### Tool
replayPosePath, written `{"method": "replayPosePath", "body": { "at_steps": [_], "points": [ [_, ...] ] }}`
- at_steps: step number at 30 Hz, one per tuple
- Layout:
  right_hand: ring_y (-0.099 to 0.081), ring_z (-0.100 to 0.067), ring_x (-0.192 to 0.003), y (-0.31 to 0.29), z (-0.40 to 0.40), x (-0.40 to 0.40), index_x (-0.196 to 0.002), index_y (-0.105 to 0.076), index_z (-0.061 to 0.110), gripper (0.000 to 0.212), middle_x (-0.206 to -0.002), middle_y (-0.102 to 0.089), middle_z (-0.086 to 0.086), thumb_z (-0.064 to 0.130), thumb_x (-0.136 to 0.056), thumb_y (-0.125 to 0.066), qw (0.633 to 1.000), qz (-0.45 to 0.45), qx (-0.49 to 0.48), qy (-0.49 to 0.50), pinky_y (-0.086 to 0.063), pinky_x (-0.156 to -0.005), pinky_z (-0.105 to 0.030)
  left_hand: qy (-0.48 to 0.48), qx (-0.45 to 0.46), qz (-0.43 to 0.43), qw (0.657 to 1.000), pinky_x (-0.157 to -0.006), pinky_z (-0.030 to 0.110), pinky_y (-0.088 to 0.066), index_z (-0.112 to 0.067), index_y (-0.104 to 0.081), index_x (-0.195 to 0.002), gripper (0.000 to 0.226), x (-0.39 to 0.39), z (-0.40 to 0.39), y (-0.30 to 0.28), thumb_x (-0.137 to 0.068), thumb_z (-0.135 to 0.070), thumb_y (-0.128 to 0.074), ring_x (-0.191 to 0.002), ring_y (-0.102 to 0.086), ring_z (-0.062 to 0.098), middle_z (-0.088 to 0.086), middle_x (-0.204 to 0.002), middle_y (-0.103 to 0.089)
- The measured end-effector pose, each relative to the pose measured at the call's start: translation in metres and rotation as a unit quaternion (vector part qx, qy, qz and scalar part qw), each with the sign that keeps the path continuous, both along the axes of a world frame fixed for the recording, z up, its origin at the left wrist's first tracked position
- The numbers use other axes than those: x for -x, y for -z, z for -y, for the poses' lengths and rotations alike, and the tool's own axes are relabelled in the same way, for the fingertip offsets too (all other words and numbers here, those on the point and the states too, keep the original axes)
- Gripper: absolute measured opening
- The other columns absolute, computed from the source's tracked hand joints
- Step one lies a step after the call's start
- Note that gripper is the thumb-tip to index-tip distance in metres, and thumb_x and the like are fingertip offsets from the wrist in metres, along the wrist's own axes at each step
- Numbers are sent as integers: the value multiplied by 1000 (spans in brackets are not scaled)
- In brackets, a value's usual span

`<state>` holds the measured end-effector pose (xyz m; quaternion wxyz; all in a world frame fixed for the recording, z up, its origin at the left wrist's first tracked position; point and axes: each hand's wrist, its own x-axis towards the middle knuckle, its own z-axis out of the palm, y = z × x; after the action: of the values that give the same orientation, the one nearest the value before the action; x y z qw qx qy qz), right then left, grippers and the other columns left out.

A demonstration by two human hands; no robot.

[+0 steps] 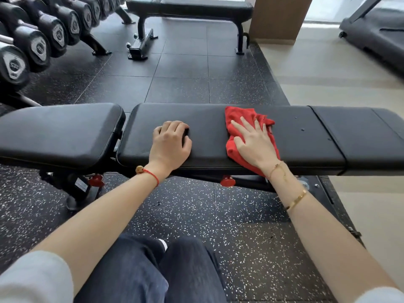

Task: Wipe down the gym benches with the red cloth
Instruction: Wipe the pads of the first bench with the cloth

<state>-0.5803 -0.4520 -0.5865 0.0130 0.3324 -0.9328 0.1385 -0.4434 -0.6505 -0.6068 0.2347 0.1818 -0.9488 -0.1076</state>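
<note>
A black padded gym bench (306, 138) runs across the view in front of me, with a separate seat pad (59, 132) at its left end. The red cloth (238, 114) lies crumpled on the long pad, right of its middle. My right hand (253, 143) presses flat on the cloth with straight, spread fingers. My left hand (170, 143) rests on the bare pad to the left of the cloth, its fingers curled under and holding nothing. A second black bench (190, 7) stands farther back.
A rack of black dumbbells (39, 40) lines the left side. A treadmill (376, 33) stands at the far right on the pale floor. A wooden pillar (277, 18) rises behind the far bench. My knees (157, 272) are just below the near bench.
</note>
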Motion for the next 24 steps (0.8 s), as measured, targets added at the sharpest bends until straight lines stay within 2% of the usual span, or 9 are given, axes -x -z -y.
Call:
{"method": "replayPosePath", "body": {
  "at_steps": [2,5,10,16,20,24],
  "points": [
    [-7,-26,-150,2,-14,-3,-147,-34,37,51,-161,-21,6,31,-97,-40,1000,-3,9,-18,1,-122,-46,3,-2,6,1000,-104,41,-33,-17,-61,-117,29,-1,0,0,-90,-23,-51,-120,-51,22,-1,-124,-62],
    [-8,-24,-150,3,-29,7,-146,-36,38,51,-160,-23,7,30,-96,-40,1000,-1,23,7,0,-122,-46,6,-1,10,1000,-106,41,-33,-16,-60,-120,33,-3,1,1,-89,-22,-51,-124,-50,23,0,-127,-60],
    [-9,-34,-149,-6,-7,43,-150,-30,35,52,-162,-15,2,32,-98,-35,995,41,-17,88,2,-122,-46,4,15,7,1000,-106,41,-34,-16,-60,-118,30,0,1,5,-92,-24,-48,-123,-51,24,1,-127,-60],
    [-6,-33,-150,-4,47,19,-149,-30,37,52,-162,-16,3,35,-97,-37,999,35,-14,-11,4,-122,-47,3,24,12,1000,-105,42,-35,-16,-59,-117,29,1,3,4,-92,-25,-48,-121,-50,24,1,-126,-59],
    [-6,-29,-150,1,36,-12,-146,-35,38,52,-160,-21,7,31,-96,-42,998,21,18,-58,8,-121,-41,14,24,24,999,-107,42,-33,-15,-58,-121,32,-1,5,4,-91,-24,-50,-124,-48,25,1,-130,-57],
    [-8,-25,-150,4,13,-21,-145,-38,38,51,-159,-24,9,26,-96,-43,998,18,41,-45,4,-121,-37,22,25,36,999,-107,42,-32,-14,-56,-123,35,-2,6,4,-91,-26,-48,-126,-46,25,2,-133,-55]
  ]
}}
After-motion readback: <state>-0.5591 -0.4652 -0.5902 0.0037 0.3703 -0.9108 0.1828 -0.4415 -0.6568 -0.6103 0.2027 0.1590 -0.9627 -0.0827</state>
